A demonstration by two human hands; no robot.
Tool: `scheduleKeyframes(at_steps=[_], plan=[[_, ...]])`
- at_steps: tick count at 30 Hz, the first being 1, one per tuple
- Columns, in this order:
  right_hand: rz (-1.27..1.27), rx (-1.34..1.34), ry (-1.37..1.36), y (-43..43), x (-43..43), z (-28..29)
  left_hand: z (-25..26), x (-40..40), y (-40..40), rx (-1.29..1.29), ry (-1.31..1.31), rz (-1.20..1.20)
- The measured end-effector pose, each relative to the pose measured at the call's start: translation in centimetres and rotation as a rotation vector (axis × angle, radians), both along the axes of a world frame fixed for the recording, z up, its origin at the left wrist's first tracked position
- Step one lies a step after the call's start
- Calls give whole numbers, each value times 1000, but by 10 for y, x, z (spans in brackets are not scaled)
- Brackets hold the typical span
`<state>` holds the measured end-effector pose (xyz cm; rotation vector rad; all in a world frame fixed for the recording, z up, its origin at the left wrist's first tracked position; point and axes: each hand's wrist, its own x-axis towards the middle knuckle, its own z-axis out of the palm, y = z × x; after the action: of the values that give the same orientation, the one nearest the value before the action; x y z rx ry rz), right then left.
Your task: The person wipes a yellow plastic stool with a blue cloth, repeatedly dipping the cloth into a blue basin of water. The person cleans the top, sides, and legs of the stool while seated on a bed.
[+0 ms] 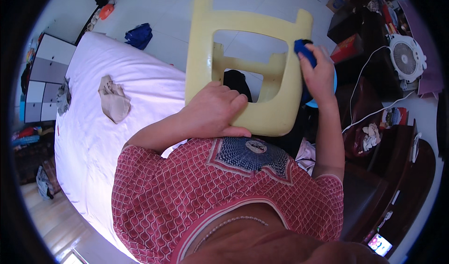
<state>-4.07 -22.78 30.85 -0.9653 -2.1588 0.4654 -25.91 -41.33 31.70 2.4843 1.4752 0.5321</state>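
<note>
A pale yellow plastic stool (245, 20) is held up before my chest, one open-framed side facing me. My left hand (219, 109) grips its near edge, with the fingers over the rim of the opening and the thumb along the outside. In my right hand (320, 71) is a blue brush or cloth (304, 51), too blurred to tell which, with a dark part at its tip. It touches the stool's right side, just below the upper right leg. Through the opening I see the stool's inner frame and something black behind it.
A bed with a pale pink sheet (140, 67) is on the left, a beige cloth (114, 99) on it. Dark blue cloth (139, 36) lies on the tiled floor. Right, a white fan (407, 58) trails its cable (357, 74) near dark wooden furniture. Part of a light blue basin (335, 83) shows behind my right wrist.
</note>
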Motion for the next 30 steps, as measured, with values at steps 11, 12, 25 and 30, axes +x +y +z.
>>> scheduleKeyframes(at_steps=[11,12,25,30], plan=[[250,212,-339,23,-105,9,-3,7,5,16,33,-22],[281,204,-356,20,-120,8,-4,9,6,4,22,-31],[168,197,-457,54,-90,11,-14,-5,40,26,43,62],[69,25,-205,77,-15,-10,-8,3,53,-23,22,23]])
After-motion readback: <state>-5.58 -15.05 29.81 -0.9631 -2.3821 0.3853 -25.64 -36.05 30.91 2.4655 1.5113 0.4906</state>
